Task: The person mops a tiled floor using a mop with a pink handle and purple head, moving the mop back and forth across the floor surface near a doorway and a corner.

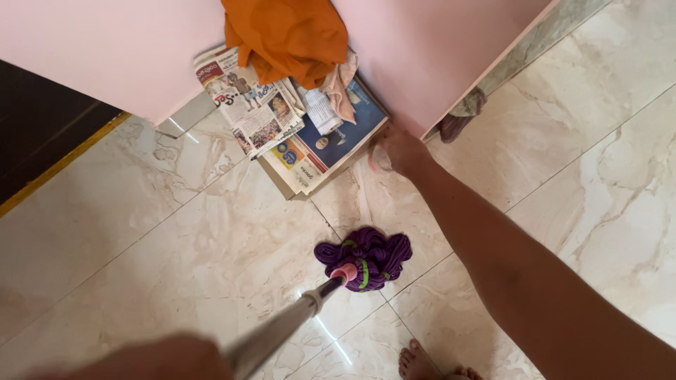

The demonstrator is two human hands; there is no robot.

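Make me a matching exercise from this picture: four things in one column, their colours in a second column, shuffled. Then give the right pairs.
Things:
1. mop head
2. cloth on the newspapers
3. mop handle
4. floor tiles

Colours:
A. orange
B. pale beige, marbled
C. purple
D. silver grey

Pairs: 1-C, 2-A, 3-D, 4-B

Orange cloth [285, 39] draped over stacked newspapers [296, 123] against a pink wall [105, 49], marble floor [176, 232] beneath.
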